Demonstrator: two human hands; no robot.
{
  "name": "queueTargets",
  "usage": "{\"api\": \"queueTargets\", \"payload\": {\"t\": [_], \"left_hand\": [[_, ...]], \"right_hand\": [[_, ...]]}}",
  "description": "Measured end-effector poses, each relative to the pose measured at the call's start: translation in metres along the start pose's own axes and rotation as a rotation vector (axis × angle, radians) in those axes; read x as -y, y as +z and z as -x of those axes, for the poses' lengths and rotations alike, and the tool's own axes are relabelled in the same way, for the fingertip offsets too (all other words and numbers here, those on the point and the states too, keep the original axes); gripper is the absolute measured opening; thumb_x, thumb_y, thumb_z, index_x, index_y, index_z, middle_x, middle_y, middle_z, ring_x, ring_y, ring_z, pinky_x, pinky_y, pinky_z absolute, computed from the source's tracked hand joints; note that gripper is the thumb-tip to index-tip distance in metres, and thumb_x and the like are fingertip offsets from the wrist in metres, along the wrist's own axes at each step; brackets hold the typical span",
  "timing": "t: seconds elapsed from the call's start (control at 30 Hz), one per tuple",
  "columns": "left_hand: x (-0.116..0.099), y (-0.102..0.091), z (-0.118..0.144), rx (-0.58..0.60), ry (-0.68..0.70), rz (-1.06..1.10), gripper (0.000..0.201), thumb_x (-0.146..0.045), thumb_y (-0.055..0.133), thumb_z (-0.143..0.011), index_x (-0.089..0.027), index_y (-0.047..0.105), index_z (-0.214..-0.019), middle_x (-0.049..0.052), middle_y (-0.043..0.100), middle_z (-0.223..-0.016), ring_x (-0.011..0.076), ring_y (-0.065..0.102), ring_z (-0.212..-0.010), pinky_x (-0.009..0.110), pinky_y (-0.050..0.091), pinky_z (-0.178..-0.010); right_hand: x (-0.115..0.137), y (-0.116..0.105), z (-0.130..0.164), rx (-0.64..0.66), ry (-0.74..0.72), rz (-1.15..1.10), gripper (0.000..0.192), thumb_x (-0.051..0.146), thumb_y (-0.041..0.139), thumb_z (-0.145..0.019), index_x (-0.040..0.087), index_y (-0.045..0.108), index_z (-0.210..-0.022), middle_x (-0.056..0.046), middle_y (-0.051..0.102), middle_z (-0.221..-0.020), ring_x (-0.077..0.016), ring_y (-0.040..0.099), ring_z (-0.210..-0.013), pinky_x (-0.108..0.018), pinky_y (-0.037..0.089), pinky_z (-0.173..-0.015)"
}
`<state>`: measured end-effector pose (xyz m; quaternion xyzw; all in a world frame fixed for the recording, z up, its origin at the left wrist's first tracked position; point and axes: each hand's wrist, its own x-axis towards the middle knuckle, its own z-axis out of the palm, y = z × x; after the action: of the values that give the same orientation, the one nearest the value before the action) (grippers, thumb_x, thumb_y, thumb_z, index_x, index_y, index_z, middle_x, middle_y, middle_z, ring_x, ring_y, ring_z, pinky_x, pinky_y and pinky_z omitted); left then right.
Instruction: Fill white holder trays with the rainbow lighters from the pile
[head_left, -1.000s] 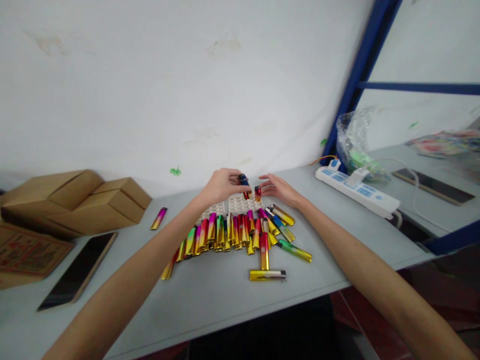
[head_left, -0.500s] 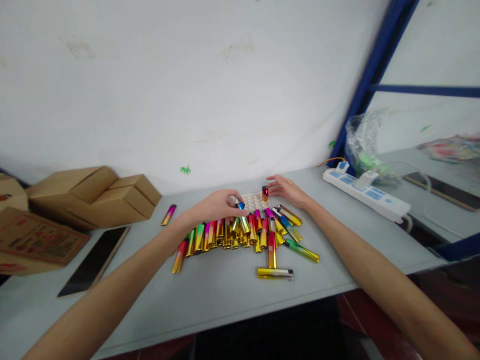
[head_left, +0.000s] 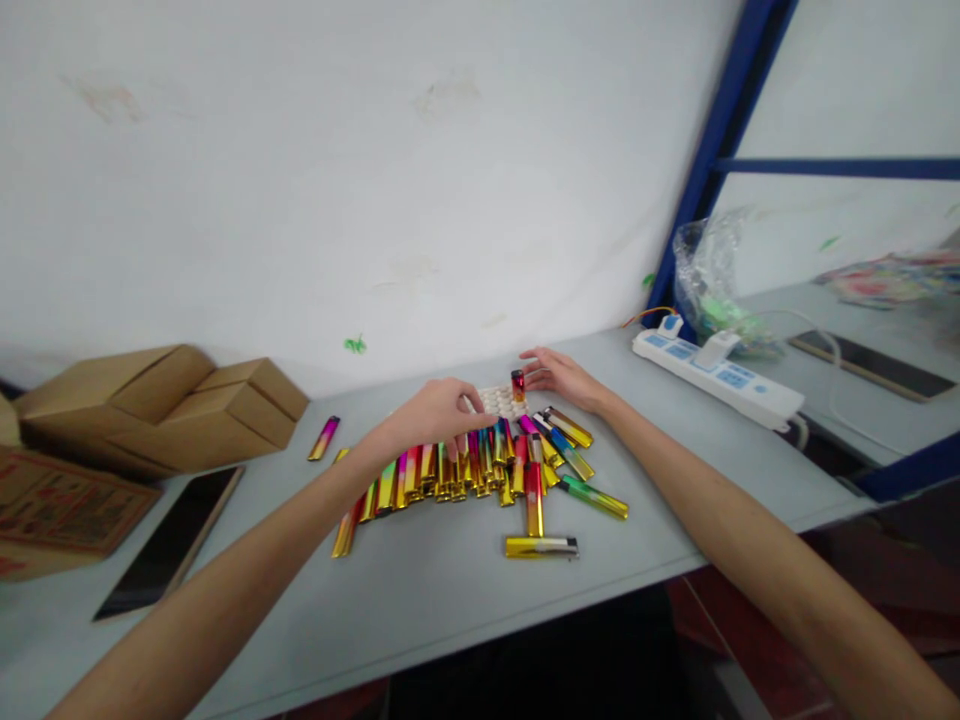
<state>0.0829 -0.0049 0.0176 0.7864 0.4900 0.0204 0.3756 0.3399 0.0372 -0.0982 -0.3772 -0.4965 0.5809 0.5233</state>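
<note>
A tight row of shiny metallic lighters (head_left: 412,475), gold with red, green, blue and purple, lies on the table. My left hand (head_left: 442,410) is over the back of this row, thumb and forefinger apart above some blue-topped lighters (head_left: 499,445). Its other fingertips are partly hidden. Behind the row is a pale tray with round cells (head_left: 491,398), partly covered by my left hand. A red lighter (head_left: 518,386) stands upright at the tray's right end. Beside it is my right hand (head_left: 559,378), fingers extended; whether they touch that lighter is unclear.
Loose lighters include a green one (head_left: 594,497), a gold one (head_left: 541,547) and a purple one (head_left: 324,438). Cardboard boxes (head_left: 157,410) and a dark phone-like slab (head_left: 169,545) are at left. A white power strip (head_left: 720,378) and plastic bag (head_left: 709,270) sit at right.
The blue lighter that was between my left thumb and finger is now down among the row, let go. My right hand stays by the upright red lighter. The view has shifted slightly.
</note>
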Motion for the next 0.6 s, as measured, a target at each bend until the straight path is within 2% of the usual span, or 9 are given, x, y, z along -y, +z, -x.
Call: {"api": "queueTargets", "payload": {"t": [0.1,0.23,0.3,0.37,0.47,0.53,0.6], "left_hand": [[-0.002,-0.004,-0.011,-0.081,0.07,-0.07,0.049,-0.059,0.07,-0.079,-0.016,0.072,-0.1,0.007,0.074,-0.067,0.0217,0.068,-0.054,0.033,0.051,-0.058],[-0.005,0.004,-0.045,-0.291,0.196,-0.185,0.067,-0.057,0.077,-0.073,-0.012,0.07,-0.123,0.015,0.077,-0.1,0.0255,0.071,-0.08,0.035,0.052,-0.073],[-0.006,0.011,-0.063,-0.332,0.242,-0.202,0.072,-0.052,0.079,-0.072,-0.01,0.066,-0.129,0.018,0.075,-0.109,0.0266,0.07,-0.089,0.035,0.052,-0.077],[-0.009,0.016,-0.077,-0.323,0.298,-0.212,0.06,-0.046,0.078,-0.075,-0.011,0.069,-0.123,0.016,0.076,-0.108,0.0248,0.07,-0.089,0.034,0.051,-0.077],[-0.015,0.016,-0.085,-0.302,0.381,-0.225,0.032,-0.039,0.072,-0.081,-0.013,0.076,-0.099,0.011,0.078,-0.09,0.0207,0.068,-0.079,0.031,0.048,-0.072],[-0.021,0.01,-0.08,-0.325,0.405,-0.209,0.027,-0.039,0.07,-0.082,-0.013,0.076,-0.088,0.009,0.076,-0.079,0.0188,0.067,-0.073,0.03,0.046,-0.068],[-0.028,0.001,-0.068,-0.364,0.41,-0.144,0.029,-0.041,0.071,-0.081,-0.013,0.075,-0.087,0.008,0.075,-0.077,0.0175,0.066,-0.071,0.029,0.046,-0.066]], "right_hand": [[-0.001,-0.001,-0.001,0.009,0.0,-0.002,0.029,0.044,0.053,-0.103,0.02,0.064,-0.112,-0.008,0.073,-0.095,-0.0188,0.073,-0.086,-0.039,0.061,-0.092],[0.0,-0.001,-0.002,0.015,-0.004,-0.007,0.029,0.044,0.052,-0.104,0.019,0.065,-0.111,-0.007,0.073,-0.093,-0.0175,0.073,-0.082,-0.035,0.062,-0.087],[-0.001,-0.001,-0.002,0.023,-0.011,-0.009,0.029,0.044,0.053,-0.104,0.019,0.065,-0.111,-0.006,0.073,-0.093,-0.0165,0.073,-0.08,-0.032,0.062,-0.083],[-0.002,-0.002,-0.003,0.029,-0.027,-0.006,0.03,0.046,0.053,-0.103,0.019,0.065,-0.111,-0.006,0.073,-0.093,-0.0162,0.072,-0.08,-0.031,0.062,-0.081],[-0.005,-0.003,-0.004,0.042,-0.047,-0.001,0.033,0.048,0.053,-0.103,0.019,0.065,-0.113,-0.007,0.074,-0.093,-0.017,0.073,-0.082,-0.032,0.062,-0.083],[-0.008,-0.004,-0.006,0.048,-0.054,-0.005,0.034,0.048,0.052,-0.103,0.019,0.064,-0.114,-0.007,0.074,-0.093,-0.0171,0.073,-0.083,-0.032,0.062,-0.083],[-0.01,-0.005,-0.007,0.052,-0.06,-0.009,0.034,0.048,0.051,-0.104,0.019,0.065,-0.114,-0.007,0.074,-0.095,-0.0169,0.073,-0.083,-0.032,0.061,-0.083]]}}
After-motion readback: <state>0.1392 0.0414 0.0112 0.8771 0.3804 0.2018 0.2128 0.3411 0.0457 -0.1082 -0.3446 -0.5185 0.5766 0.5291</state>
